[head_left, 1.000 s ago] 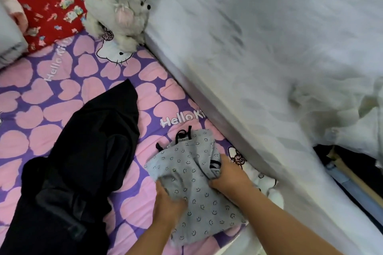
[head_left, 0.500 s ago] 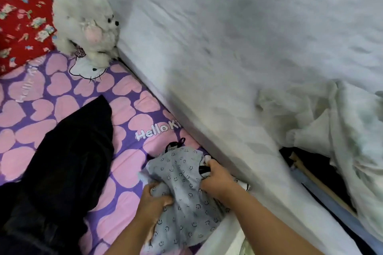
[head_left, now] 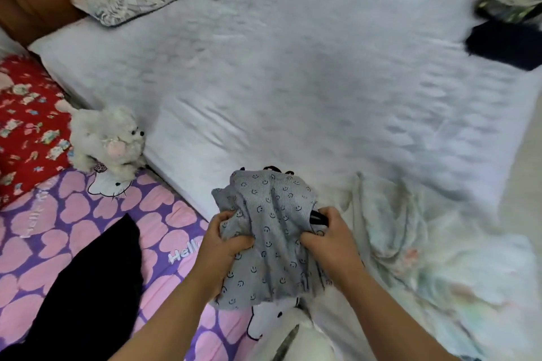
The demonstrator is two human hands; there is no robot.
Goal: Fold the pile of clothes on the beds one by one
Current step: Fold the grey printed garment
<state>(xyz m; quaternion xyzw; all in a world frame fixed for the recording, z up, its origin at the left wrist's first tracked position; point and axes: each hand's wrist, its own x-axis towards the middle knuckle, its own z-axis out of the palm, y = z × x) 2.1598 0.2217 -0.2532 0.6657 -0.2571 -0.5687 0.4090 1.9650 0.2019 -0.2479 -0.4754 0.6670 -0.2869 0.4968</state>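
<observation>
Grey garment (head_left: pixel 269 231) bunched, straps away

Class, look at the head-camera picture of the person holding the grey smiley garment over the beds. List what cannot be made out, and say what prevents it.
- Grey smiley garment: its type is unclear; it is bunched in the left hand and right hand.
- Black garment: cut off by the bottom edge.
- Dark pile: cut by the right edge and blurred.
- Pale cloth: blur hides what it is.
</observation>
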